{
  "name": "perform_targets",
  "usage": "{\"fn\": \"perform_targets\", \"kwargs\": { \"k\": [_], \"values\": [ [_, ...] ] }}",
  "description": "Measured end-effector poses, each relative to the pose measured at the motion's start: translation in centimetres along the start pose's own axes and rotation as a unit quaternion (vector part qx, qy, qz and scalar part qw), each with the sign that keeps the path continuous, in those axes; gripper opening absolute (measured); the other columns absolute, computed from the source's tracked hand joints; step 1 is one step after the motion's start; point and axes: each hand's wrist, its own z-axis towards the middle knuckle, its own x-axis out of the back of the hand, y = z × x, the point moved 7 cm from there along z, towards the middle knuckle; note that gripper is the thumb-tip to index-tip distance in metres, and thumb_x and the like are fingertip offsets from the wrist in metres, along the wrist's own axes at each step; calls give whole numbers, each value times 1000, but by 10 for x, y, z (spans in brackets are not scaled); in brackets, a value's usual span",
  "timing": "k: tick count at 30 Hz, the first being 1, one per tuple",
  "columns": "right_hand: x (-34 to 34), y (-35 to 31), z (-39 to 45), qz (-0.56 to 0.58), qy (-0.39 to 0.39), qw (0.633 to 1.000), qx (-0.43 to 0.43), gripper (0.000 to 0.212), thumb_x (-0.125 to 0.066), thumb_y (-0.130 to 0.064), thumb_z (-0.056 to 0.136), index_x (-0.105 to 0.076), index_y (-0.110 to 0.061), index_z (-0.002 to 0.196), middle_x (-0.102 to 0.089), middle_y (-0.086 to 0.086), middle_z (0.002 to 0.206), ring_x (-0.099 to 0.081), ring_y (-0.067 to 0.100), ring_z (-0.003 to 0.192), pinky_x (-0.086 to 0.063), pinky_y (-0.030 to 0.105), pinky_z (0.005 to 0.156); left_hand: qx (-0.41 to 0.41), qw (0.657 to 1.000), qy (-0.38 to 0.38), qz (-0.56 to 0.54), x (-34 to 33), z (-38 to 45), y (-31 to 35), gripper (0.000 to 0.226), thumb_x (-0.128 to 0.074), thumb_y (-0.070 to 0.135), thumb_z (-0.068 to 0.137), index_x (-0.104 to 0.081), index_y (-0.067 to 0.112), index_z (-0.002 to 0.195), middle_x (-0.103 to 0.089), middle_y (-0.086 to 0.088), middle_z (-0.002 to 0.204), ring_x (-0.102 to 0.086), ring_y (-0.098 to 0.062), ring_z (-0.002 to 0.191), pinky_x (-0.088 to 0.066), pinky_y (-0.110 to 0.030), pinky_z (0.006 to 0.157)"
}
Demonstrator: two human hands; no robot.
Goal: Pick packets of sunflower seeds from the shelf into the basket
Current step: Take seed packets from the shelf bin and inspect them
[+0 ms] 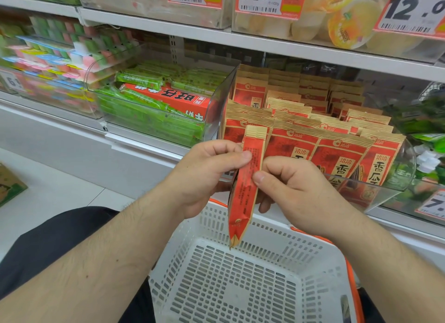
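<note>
Head view: one seed packet held edge-on between both hands above the basket.

A red and tan packet of sunflower seeds (248, 185) is pinched near its top by the left hand (207, 175), thumb pressed on its narrow side, while the right hand (289, 185) grips it just below with curled fingers and thumb. Its lower end hangs over the far rim of the white basket (240, 281), which lies beneath the wrists and appears empty (only part of its floor is shown). If both grips are released unevenly, the packet could be tipped beyond the rim and dropped between basket and shelf. Just beyond the right hand's knuckles, the remaining packets (337, 154) stand upright in a clear bin (407, 168); these could be knocked over by a careless return reach.
</note>
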Motion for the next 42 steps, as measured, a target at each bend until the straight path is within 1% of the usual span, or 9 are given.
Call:
{"fn": "perform_targets", "kwargs": {
  "k": [4, 7, 14, 19, 24, 32, 34, 38, 42],
  "values": [
    [2, 0, -2, -34, -4, 999, 2, 28, -64, -31, 89, -64, -11, 70, -69, 8, 69, -68, 26, 64, -55, 54, 66, -8, 1000, 13, -10, 1, 0, 2, 21, -77, 19, 74, -59, 14, 64, -65, -2, 64, -60, -15, 60, -52, -35, 63],
    [-4, 3, -3, -73, -45, 996, -9, 32, -62, -38, 90, -65, -14, 68, -70, 8, 68, -68, 31, 68, -56, 52, 66, -16, 1000, 23, -14, 3, 0, 6, 20, -67, 25, 71, -54, 10, 68, -64, -1, 63, -60, -14, 59, -51, -35, 65],
    [-8, 1, -5, -151, -96, 983, -28, 28, -70, -40, 82, -71, -17, 66, -69, -4, 63, -64, 14, 60, -55, 36, 62, -23, 998, 47, -29, 5, -1, 9, 22, -63, 27, 70, -53, 9, 75, -64, 1, 61, -61, -12, 56, -51, -31, 59],
    [-18, 3, -8, -165, -156, 973, -41, 21, -72, -37, 83, -78, -18, 76, -75, -6, 74, -71, 12, 72, -58, 40, 74, -31, 996, 71, -46, 11, 1, 9, 15, -63, 29, 71, -61, 14, 72, -65, -2, 64, -61, -17, 62, -50, -32, 58],
    [-15, -4, -9, -178, -151, 972, -12, 22, -67, -21, 89, -74, -12, 71, -70, 1, 65, -53, 11, 48, -47, 26, 52, -25, 996, 74, -53, 12, 2, 8, 23, -64, 30, 71, -61, 9, 81, -67, -4, 70, -61, -23, 73, -51, -41, 70],
    [-12, -1, -7, -162, -151, 975, 14, 17, -70, -20, 87, -75, -13, 72, -72, -1, 70, -68, 17, 67, -55, 38, 67, -19, 995, 73, -63, 11, 0, 9, 19, -63, 30, 73, -60, 12, 78, -67, -3, 68, -62, -20, 69, -54, -34, 59],
    [-10, -2, -7, -129, -131, 983, 15, 15, -75, -27, 81, -74, -17, 70, -73, -5, 71, -69, 13, 70, -56, 41, 71, -22, 994, 75, -71, 12, 0, 9, 19, -63, 30, 72, -60, 12, 78, -67, -4, 68, -62, -19, 66, -54, -34, 58],
    [5, -1, -1, -51, -23, 998, 18, 41, -73, -59, 63, -59, -21, 65, -64, -2, 77, -59, 15, 68, -52, 44, 67, -27, 993, 61, -97, 8, -1, 11, 24, -62, 28, 74, -57, 10, 88, -65, -4, 70, -62, -18, 64, -55, -36, 61],
    [-2, 12, 1, 34, -38, 998, -30, 71, -78, -77, 53, -51, -16, 78, -59, 24, 76, -52, 31, 63, -48, 59, 62, -26, 992, 31, -118, 2, -1, 8, 20, -69, 22, 80, -55, 10, 86, -65, -5, 70, -63, -18, 62, -55, -34, 59]
  ]
}}
